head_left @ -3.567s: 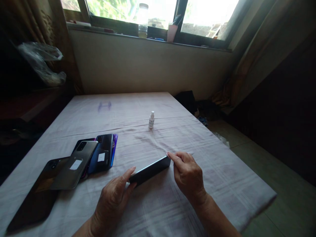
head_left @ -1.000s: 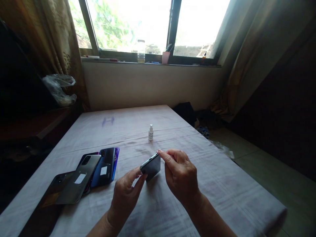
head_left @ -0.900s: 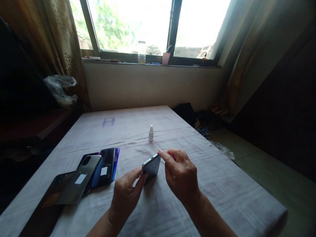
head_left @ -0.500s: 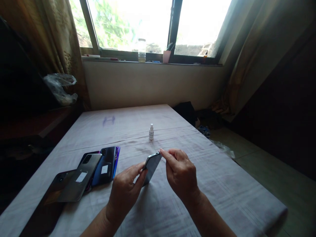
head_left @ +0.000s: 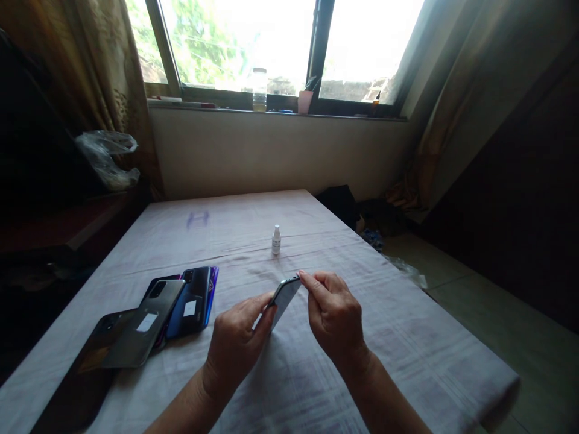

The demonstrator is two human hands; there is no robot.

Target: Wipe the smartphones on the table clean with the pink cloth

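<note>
Blown-out window (head_left: 235, 42) backlight, dim room, dark corners, wide-angle warp

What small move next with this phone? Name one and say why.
Probably lay the phone flat on the tablecloth: it is tilted up on edge, pinched only by the left hand at its lower end and the right hand at its top corner, with bare cloth right beneath.

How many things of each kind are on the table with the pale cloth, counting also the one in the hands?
Phones: 5 (one dark slim phone pinched between the left hand and the right hand; four, as far as the overlap shows, in the dark pile of phones)
Small white plastic bottle: 1
Total: 6
</note>
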